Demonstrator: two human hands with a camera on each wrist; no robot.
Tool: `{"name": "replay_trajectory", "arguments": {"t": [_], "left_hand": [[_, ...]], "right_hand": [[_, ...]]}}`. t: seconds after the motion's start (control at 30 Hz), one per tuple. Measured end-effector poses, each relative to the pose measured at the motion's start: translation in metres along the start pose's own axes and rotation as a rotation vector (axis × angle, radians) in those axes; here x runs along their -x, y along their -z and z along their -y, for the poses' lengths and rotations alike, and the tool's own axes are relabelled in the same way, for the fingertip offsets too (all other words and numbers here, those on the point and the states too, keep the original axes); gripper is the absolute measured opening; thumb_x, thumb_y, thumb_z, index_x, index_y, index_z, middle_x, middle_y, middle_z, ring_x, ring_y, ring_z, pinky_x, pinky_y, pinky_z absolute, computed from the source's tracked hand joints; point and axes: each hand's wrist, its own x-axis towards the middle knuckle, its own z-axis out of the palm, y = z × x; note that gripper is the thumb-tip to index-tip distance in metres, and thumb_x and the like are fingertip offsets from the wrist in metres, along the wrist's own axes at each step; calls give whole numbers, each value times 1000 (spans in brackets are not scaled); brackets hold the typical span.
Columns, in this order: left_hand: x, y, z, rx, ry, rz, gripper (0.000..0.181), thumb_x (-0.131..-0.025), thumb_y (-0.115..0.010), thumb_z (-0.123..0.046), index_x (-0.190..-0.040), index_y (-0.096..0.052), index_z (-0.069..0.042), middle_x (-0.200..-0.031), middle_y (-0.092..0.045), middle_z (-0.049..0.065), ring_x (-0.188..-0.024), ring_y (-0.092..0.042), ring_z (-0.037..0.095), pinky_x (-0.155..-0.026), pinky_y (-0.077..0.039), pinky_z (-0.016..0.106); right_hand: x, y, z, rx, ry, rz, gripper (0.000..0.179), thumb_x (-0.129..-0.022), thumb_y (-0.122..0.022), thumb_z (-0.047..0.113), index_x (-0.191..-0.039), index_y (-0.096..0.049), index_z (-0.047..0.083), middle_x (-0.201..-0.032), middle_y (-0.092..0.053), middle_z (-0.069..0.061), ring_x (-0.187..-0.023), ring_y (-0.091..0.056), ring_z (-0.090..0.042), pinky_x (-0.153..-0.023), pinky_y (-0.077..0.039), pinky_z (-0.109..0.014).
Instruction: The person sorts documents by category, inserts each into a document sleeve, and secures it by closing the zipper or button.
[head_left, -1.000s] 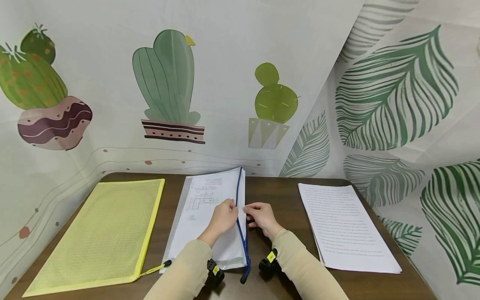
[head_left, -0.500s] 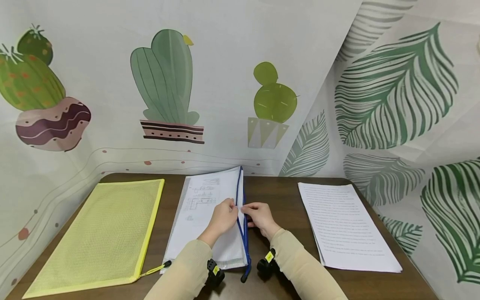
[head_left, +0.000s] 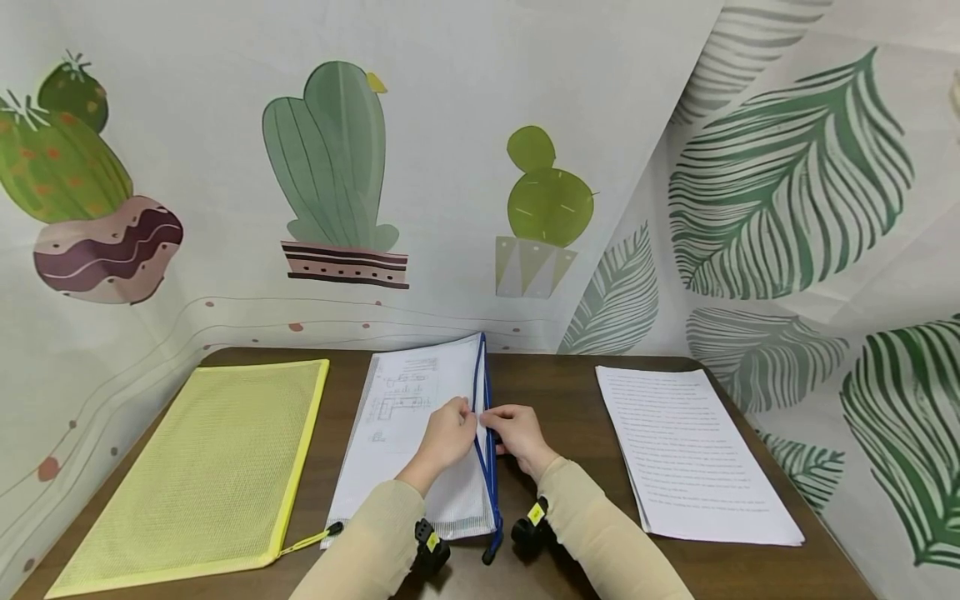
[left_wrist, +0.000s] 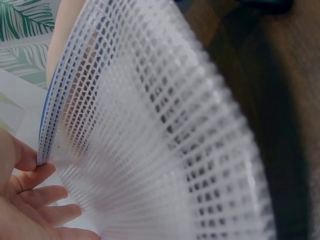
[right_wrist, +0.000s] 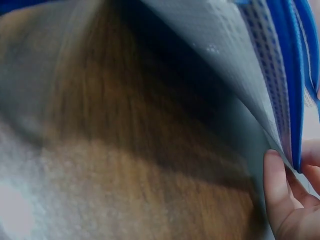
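A white mesh zip pouch (head_left: 465, 527) with blue zip edges lies in the middle of the table, and printed paper (head_left: 405, 404) with line drawings shows through its front. My left hand (head_left: 448, 432) pinches the upper blue edge; in the left wrist view its thumb and forefinger grip the rim of the bowed mesh. Facing it, my right hand (head_left: 521, 432) pinches the other blue edge, thumb on top. The right wrist view has that hand's fingers (right_wrist: 275, 175) at the blue-trimmed edge. Between both edges the mouth gapes slightly. A blue zip pull (head_left: 491, 550) hangs at the near corner.
A yellow mesh pouch (head_left: 202, 458) lies at the left, its corded zip pull (head_left: 315, 538) reaching towards the white pouch. At the right is a stack of printed sheets (head_left: 690, 458). A patterned cloth wall (head_left: 450, 167) rises behind the brown table (head_left: 570, 383).
My right hand has shifted slightly left, bringing the right blue edge up beside the paper, whose white margin stuck out past it before. The left hand stays in place.
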Motion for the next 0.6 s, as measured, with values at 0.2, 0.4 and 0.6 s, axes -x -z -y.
{"name": "replay_trajectory", "arguments": {"t": [0.2,0.4,0.6], "left_hand": [[0,-2,1,-22,-16,-3,16,-93,-43,-9,-81,-51,-2,-135,-48,29,-42,-35,8,-40,-30,19],[-2,-3,3,-51,-19,2,15,-93,-44,-9,-80,-50,-2,-128,-54,31,-46,-39,10,-43,-33,20],[-5,0,4,-92,-24,-25,14,-93,-45,-9,-83,-51,-2,-85,-63,22,-52,-45,12,-47,-37,23]], "right_hand": [[0,-1,1,12,1,4,24,-84,-68,18,-99,-71,-1,-86,-65,-6,-62,-58,-9,-51,-54,-26],[1,2,1,30,2,12,25,-85,-68,20,-100,-71,0,-88,-64,-7,-65,-59,-10,-52,-55,-27],[4,9,3,15,-4,69,32,-87,-66,20,-111,-66,0,-93,-66,-12,-66,-63,-13,-57,-58,-33]]}}
